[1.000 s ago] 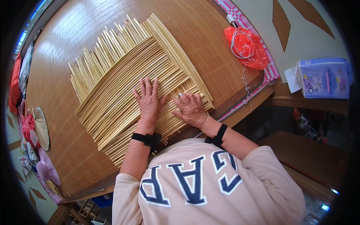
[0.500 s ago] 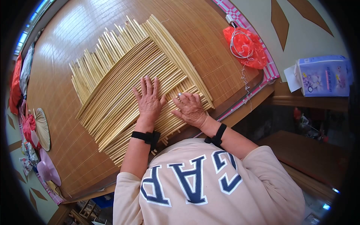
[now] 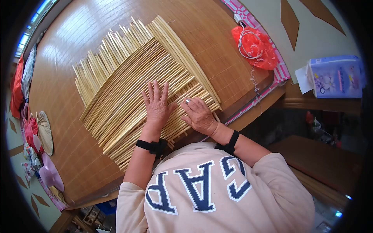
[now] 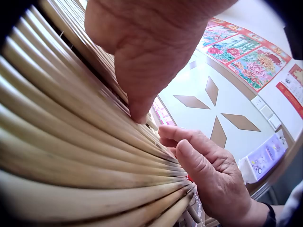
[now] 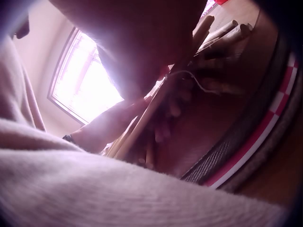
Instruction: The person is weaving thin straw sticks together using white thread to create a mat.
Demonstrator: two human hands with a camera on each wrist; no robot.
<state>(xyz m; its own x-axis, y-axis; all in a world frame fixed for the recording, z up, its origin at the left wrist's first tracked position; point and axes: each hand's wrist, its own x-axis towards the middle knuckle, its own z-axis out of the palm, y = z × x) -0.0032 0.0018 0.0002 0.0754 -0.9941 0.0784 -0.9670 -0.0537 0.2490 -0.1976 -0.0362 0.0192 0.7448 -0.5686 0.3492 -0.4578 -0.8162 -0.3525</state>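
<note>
A broad layered mat of pale bamboo strips (image 3: 128, 85) lies fanned out on the brown table (image 3: 77, 31). My left hand (image 3: 156, 104) rests flat on its near part with the fingers spread and straight. Just to its right, my right hand (image 3: 200, 115) lies on the strips near their right-hand ends, fingers loosely extended and a ring on one of them. In the left wrist view the left hand (image 4: 142, 52) presses down on the curved strips (image 4: 71, 142), and the right hand (image 4: 208, 170) touches their ends. The right wrist view is dark: palm (image 5: 142, 42), one strip (image 5: 161, 101).
A red plastic bag (image 3: 254, 46) with a white cord lies at the table's far right corner by a pink checked cloth edge (image 3: 281, 70). A blue-and-white packet (image 3: 336, 77) sits on a ledge to the right. A woven fan (image 3: 44, 132) and a pink hat (image 3: 48, 174) lie at the left.
Both hands have slid a little to the right over the strips, still lying flat on them. The strips have barely moved.
</note>
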